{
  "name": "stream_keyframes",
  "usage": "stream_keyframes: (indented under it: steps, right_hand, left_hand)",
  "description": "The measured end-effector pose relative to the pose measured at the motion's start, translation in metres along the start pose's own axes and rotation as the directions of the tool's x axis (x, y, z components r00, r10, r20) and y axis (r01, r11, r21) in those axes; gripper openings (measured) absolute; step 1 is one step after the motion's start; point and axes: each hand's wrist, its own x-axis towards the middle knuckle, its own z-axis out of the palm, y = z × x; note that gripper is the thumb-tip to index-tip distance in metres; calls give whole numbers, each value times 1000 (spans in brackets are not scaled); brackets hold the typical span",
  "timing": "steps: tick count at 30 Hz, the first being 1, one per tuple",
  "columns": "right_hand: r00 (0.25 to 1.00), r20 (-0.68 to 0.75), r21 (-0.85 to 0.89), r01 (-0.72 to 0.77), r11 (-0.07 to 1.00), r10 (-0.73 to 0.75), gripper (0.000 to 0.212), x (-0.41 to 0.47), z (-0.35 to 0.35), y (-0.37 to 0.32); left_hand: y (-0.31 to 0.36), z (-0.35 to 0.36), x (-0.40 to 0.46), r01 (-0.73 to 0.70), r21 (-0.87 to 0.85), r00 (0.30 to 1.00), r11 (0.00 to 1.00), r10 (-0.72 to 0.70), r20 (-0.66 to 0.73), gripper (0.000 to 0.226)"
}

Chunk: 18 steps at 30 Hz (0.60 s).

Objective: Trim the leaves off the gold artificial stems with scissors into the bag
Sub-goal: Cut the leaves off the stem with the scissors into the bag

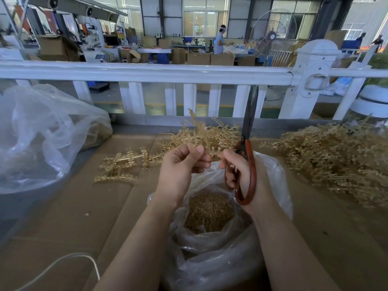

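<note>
Cardboard surface [88, 206], hands pinching stem [201, 133], scissors [247, 148]

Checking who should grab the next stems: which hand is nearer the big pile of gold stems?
Right. The right hand, holding the scissors, is just left of the pile; the left hand, pinching a stem, is farther left.

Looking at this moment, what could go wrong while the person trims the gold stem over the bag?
1. The scissors hang from the right hand with blades pointing up, while its fingertips also pinch the gold stem; the grip may slip.
2. The left hand holds the stem close to the right hand, so a cut could nick fingers.
3. The bag mouth is narrow and lies nearer the body than the stem; leaves may fall on the cardboard.
</note>
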Motion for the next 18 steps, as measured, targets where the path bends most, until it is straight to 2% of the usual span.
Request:
stream_keyframes:
  steps: [4, 8, 12, 15, 18]
  right_hand:
    - [999, 35, -32, -16, 999, 17, 12, 0, -2, 1]
    - [993, 120, -134, 17, 991, -1, 17, -1, -3, 3]
    - [988, 149, -196, 56, 979, -27, 20, -2, -1, 6]
    - [995, 96, -203, 8, 979, 12, 19, 0, 0, 6]
    - [998, 63, -235, 4, 972, 12, 15, 1, 2, 5]
  left_hand:
    - [-1, 1, 0, 12, -39, 999, 999, -13, -31, 23]
    - [-2, -2, 0, 78, -67, 994, 995, -83, -74, 28]
    - [0, -5, -2, 124, 23, 992, 992, -124, 18, 42]
    - [0, -4, -2, 16, 190, 996, 982, -33, 84, 21]
    - [-2, -4, -1, -6, 176, 997, 984, -8, 76, 12]
